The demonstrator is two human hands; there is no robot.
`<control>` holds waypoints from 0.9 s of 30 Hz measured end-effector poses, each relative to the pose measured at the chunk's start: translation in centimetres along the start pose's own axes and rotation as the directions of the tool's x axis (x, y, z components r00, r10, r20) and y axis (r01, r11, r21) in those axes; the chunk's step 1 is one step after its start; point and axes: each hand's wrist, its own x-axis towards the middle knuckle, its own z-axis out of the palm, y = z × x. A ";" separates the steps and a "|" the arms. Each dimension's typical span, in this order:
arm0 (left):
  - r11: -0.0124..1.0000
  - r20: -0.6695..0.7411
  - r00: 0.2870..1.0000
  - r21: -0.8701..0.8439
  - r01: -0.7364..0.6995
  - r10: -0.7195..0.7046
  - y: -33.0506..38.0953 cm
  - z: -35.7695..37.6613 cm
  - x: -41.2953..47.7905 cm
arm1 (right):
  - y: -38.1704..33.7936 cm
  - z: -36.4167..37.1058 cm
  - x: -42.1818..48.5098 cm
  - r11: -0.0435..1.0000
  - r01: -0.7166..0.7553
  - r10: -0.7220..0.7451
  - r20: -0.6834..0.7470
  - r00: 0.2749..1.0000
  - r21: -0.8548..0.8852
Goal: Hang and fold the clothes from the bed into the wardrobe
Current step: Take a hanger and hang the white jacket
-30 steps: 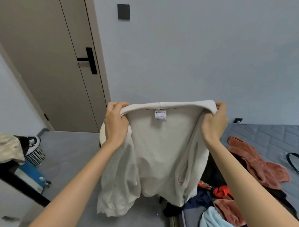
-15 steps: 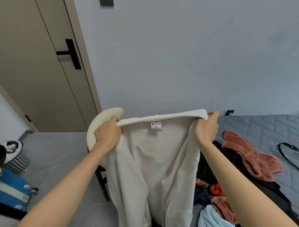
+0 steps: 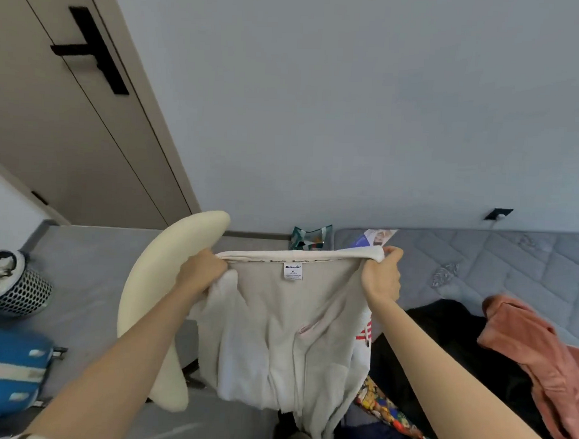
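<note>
Pinching the cream garment (image 3: 276, 335) by its top band, left hand (image 3: 201, 272) and right hand (image 3: 380, 278) each curled round a corner, I hold it lower than a second ago, hanging between the chair (image 3: 159, 280) and the left edge of the bed (image 3: 512, 262), seemingly squared up for folding.

The small print on the label (image 3: 293, 272) was too fine to read. Fingertips of the left hand (image 3: 201, 272) were buried in the white garment (image 3: 276, 335), whose hem ran off the bottom edge. The left edge cut off the blue suitcase (image 3: 6, 369) and the basket (image 3: 19, 294); the right edge, the pink garment (image 3: 541, 356).
</note>
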 end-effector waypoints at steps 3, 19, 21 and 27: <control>0.883 0.115 0.989 -0.448 0.140 -0.098 2.3 1.8 4.2 | -0.7 3.4 3.8 0.991 -0.132 0.129 0.170 0.977 0.005; 0.480 0.475 0.879 -0.763 0.434 -0.039 5.0 11.8 12.7 | 2.4 16.3 11.5 0.918 -0.395 0.303 0.624 0.720 0.010; 0.524 0.430 0.902 -0.759 0.386 -0.042 4.4 11.3 12.1 | 1.9 16.3 10.8 0.943 -0.332 0.261 0.644 0.719 -0.011; 0.719 0.224 0.972 -0.687 0.103 0.076 1.6 7.9 7.8 | -1.7 14.3 6.0 0.996 -0.081 0.025 0.734 0.678 0.041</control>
